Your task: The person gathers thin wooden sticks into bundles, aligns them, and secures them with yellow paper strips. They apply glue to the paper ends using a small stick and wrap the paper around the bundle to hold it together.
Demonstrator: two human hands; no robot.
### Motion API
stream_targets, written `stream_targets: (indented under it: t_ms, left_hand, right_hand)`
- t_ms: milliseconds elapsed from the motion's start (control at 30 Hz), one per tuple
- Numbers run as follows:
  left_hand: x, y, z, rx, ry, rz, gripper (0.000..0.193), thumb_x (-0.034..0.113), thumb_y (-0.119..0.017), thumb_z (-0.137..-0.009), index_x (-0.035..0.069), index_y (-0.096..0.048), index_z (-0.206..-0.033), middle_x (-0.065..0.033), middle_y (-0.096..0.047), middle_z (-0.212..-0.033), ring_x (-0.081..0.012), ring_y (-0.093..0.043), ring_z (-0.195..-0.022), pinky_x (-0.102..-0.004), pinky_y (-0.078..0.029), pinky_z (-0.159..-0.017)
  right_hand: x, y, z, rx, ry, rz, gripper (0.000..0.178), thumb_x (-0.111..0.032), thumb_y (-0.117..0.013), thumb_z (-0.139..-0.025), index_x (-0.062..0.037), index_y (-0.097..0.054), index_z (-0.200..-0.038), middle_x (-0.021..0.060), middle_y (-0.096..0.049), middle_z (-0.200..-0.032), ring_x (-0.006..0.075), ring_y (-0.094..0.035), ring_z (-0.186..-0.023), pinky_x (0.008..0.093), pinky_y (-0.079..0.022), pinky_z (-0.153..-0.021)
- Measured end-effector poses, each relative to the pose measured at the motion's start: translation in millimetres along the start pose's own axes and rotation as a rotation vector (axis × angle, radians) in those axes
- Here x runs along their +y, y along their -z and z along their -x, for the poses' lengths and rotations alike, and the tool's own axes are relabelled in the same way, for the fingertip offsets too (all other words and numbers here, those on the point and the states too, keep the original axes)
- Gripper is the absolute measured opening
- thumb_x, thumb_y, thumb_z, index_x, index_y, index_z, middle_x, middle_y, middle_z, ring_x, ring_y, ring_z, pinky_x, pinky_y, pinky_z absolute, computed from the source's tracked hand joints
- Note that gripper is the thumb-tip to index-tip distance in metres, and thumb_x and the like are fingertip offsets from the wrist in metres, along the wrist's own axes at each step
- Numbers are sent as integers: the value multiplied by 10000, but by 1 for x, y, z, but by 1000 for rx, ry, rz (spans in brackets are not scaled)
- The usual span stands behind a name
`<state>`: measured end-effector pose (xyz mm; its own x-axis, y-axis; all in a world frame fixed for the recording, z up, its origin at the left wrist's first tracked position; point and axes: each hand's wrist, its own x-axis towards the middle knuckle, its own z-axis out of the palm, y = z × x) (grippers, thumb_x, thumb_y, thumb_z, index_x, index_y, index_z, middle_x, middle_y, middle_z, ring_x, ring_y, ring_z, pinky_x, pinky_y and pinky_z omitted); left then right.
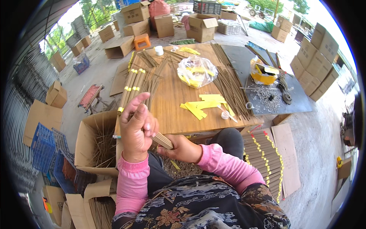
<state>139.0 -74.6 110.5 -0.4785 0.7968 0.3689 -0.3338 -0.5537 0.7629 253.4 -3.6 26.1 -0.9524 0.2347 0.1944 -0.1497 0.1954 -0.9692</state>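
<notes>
Between my hands is a bundle of thin brown sticks [162,140], held slanting over my lap at the table's near edge. My right hand [182,148] is closed round its lower end. The curled fingers of my left hand [138,131] hold the upper end, while its thumb and forefinger point upward. Beyond my left hand, several banded stick bundles [131,88] with yellow paper rings lie side by side. Yellow paper strips [206,104] are scattered on the wooden table [169,105], near a small white cup [225,115] with a flat stick across it.
A see-through bag [196,72] holds more yellow strips. Loose sticks [230,86] lie along the table's right side. A grey board [232,53] carries a yellow container [264,74]. Left stands a carton of sticks [95,141]; finished-looking banded bundles [263,160] lie low at right.
</notes>
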Motion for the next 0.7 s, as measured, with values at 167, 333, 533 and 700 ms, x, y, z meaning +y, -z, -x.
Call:
stream_targets:
  t_ms: [167, 333, 533, 700]
  left_hand:
    - [1, 4, 5, -261, -20, 115, 474, 203, -544, -861, -43, -385, -1234, 25, -364, -457, -49, -286, -333, -211, -276, -316]
    - [-6, -3, 5, -247, -7, 62, 476, 198, -554, -854, -49, -390, -1227, 25, -360, -458, -44, -282, -331, -205, -270, -316]
    - [-7, -15, 7, -59, -52, -56, 463, 184, -581, -839, -57, -411, -1196, 34, -369, -469, -39, -296, -337, -198, -269, -321]
    - [-15, -21, 11, -133, -97, -112, 482, 185, -566, -848, -65, -380, -1216, 28, -368, -463, -44, -285, -325, -197, -269, -311]
  right_hand:
    - [-8, -1, 7, -129, 46, -118, 196, -155, -622, -811, -3, -528, -890, 36, -540, -744, 89, -489, -684, 253, -438, -630]
    - [9, 2, 9, -148, 47, -157, 262, -187, -645, -796, -4, -519, -934, 33, -555, -759, 103, -515, -705, 262, -444, -638]
    - [-14, 18, 11, -112, 73, 129, 472, -236, -683, -755, 3, -464, -1097, 133, -606, -835, 178, -579, -752, 312, -469, -698]
    - [-12, 12, 10, -53, 81, 8, 366, -217, -657, -782, -6, -496, -1034, 70, -577, -733, 180, -564, -662, 318, -471, -652]
